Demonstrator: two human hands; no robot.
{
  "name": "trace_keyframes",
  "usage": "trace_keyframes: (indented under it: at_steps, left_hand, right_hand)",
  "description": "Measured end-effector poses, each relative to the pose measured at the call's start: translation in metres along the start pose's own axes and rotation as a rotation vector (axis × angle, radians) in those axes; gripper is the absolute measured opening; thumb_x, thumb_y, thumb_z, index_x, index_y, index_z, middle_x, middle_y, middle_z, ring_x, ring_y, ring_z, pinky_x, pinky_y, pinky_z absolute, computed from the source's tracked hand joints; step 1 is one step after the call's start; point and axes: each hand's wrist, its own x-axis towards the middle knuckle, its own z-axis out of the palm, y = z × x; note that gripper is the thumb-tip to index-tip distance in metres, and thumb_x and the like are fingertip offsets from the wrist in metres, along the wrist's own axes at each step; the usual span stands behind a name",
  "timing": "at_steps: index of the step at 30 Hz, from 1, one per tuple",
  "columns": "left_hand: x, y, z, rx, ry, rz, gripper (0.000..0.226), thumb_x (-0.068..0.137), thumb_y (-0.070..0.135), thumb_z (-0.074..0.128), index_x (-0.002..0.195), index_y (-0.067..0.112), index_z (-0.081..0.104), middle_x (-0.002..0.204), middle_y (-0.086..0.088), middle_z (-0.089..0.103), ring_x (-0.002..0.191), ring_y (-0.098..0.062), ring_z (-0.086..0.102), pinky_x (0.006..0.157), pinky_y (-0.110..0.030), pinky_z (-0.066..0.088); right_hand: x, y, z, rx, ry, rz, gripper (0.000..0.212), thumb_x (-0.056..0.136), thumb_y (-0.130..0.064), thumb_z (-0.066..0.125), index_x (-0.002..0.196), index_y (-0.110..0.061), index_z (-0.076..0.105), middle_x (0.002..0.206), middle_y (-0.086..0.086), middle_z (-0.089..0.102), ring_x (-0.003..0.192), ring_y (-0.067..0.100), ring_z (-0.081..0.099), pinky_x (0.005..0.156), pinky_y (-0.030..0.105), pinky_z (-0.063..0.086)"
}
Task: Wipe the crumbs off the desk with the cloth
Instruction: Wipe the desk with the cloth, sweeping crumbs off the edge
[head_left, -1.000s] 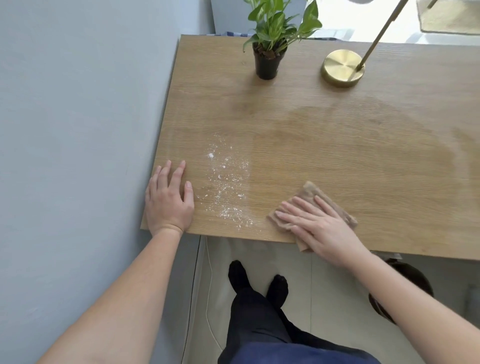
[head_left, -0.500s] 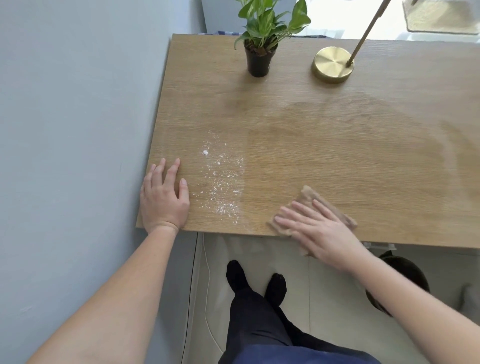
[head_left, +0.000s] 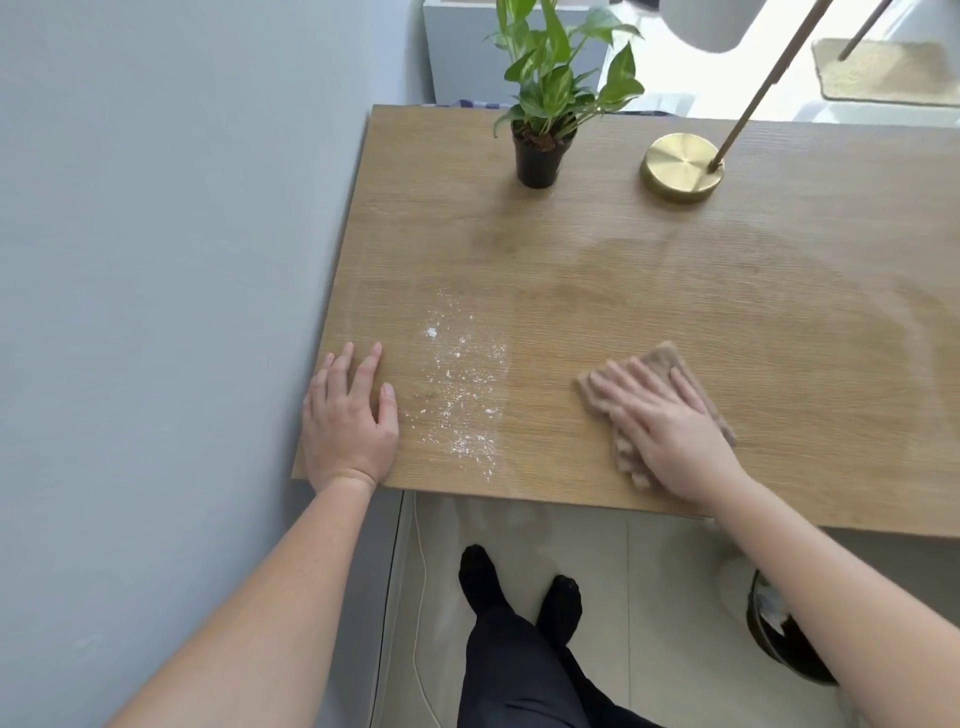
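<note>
Right hand (head_left: 670, 421), fingers straight, presses the folded cloth (head_left: 667, 357) flat at the desk's (head_left: 675, 270) lower centre-right; 1 corner points up-frame, long axis unclear. Left hand (head_left: 348, 421) rests flat, relaxed, beside the crumbs (head_left: 462, 400).

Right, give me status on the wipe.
Left hand flat on desk, idle. Right hand flat on cloth. Crumbs unwiped, between the hands. Plant, lamp base far back.

A bare strip of desk (head_left: 545, 395) is left between the crumbs (head_left: 462, 395) and the cloth (head_left: 670, 357). Passage leftward is closed by the left hand (head_left: 348, 421), laid flat near the wall (head_left: 156, 260). The far edge is occupied by a potted plant (head_left: 537, 158) and a lamp base (head_left: 681, 166), with a gap between them.
</note>
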Motion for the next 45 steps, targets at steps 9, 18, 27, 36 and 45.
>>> trace_keyframes:
  at_steps: [9,18,27,36,45]
  left_hand:
    - [0.000,-0.001,0.000,-0.014,0.007,0.013,0.053,0.106,0.043,0.046,0.158,0.038,0.047,0.168,0.000,0.041,0.157,-0.026,0.032,0.126,-0.049,0.030]
    - [0.003,-0.005,0.002,-0.008,-0.020,0.025,0.058,0.104,0.049,0.035,0.161,0.040,0.042,0.170,0.002,0.039,0.159,-0.024,0.030,0.128,-0.046,0.026]
    - [0.010,-0.028,-0.007,0.042,-0.073,0.145,0.059,0.106,0.050,0.032,0.164,0.042,0.034,0.171,0.005,0.035,0.160,-0.019,0.026,0.127,-0.044,0.026]
    - [0.010,-0.028,-0.006,0.015,-0.085,0.128,0.061,0.106,0.048,0.037,0.166,0.035,0.032,0.173,0.007,0.031,0.160,-0.017,0.025,0.128,-0.042,0.025]
    - [0.012,-0.031,-0.007,-0.003,-0.068,0.122,0.060,0.106,0.044,0.040,0.164,0.033,0.038,0.173,0.008,0.032,0.160,-0.015,0.026,0.127,-0.038,0.021]
  right_hand:
    - [0.038,-0.060,0.007,-0.009,-0.025,-0.151,0.050,0.115,-0.052,0.017,0.164,-0.052,0.018,0.171,-0.030,0.005,0.160,-0.003,-0.006,0.132,0.039,-0.005]
    - [0.123,-0.076,-0.008,0.128,0.128,0.225,0.053,0.111,-0.059,0.014,0.164,-0.053,0.019,0.171,-0.029,0.008,0.163,0.006,-0.001,0.131,0.044,-0.009]
    - [0.089,-0.028,-0.027,0.070,0.045,0.075,0.050,0.113,-0.052,0.019,0.162,-0.054,0.024,0.172,-0.030,0.013,0.159,-0.007,-0.004,0.132,0.035,-0.006]
    - [0.146,-0.104,-0.009,0.064,-0.007,-0.103,0.051,0.114,-0.054,0.015,0.164,-0.053,0.020,0.171,-0.030,0.008,0.161,0.000,-0.003,0.132,0.039,-0.009]
    - [0.203,-0.090,-0.036,0.148,0.111,0.224,0.055,0.111,-0.058,0.012,0.163,-0.050,0.026,0.172,-0.025,0.014,0.162,0.005,0.002,0.131,0.044,-0.010]
